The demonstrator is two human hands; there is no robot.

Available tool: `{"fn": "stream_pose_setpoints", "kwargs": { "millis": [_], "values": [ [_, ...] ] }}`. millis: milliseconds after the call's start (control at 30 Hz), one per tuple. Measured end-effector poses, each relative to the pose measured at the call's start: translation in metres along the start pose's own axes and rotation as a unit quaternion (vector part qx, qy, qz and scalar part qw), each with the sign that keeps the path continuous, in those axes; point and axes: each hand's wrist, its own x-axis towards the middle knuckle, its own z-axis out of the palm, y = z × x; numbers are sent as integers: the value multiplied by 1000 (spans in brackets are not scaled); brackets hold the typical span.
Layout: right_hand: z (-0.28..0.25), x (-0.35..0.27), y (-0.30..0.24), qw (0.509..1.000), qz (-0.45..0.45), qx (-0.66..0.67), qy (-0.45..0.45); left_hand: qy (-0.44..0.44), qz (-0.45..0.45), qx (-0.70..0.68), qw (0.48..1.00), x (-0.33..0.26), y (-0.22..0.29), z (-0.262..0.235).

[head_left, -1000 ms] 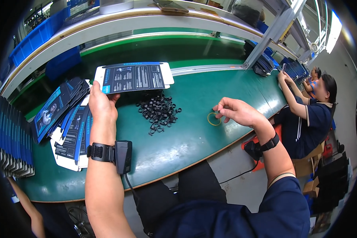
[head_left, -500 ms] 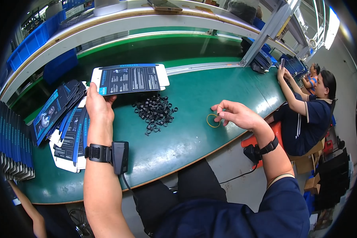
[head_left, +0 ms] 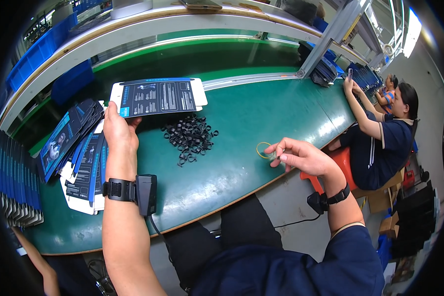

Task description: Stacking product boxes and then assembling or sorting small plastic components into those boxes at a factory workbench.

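green bench (head_left: 261, 108), card (head_left: 158, 97) in left grip (head_left: 117, 132)

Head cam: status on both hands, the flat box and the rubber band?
Left hand grips flat dark box by its edge. Right hand pinches yellow rubber band on table. Black clip pile between, untouched.

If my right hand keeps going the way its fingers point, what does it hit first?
Probably the yellow rubber band, lying just beyond the right hand on the green table. Farther along is the pile of black rings; depth is uncertain.
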Motion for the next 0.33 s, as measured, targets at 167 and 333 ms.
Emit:
{"fn": "stream_pose_setpoints", "kwargs": {
  "millis": [167,333],
  "values": [
    [5,-14,-13,995,75,-71,-18,2,8,10,1000,4,1,-4],
    [2,-20,18,1000,14,0,-9,5,10,11,1000,7,3,-4]
  ]
}}
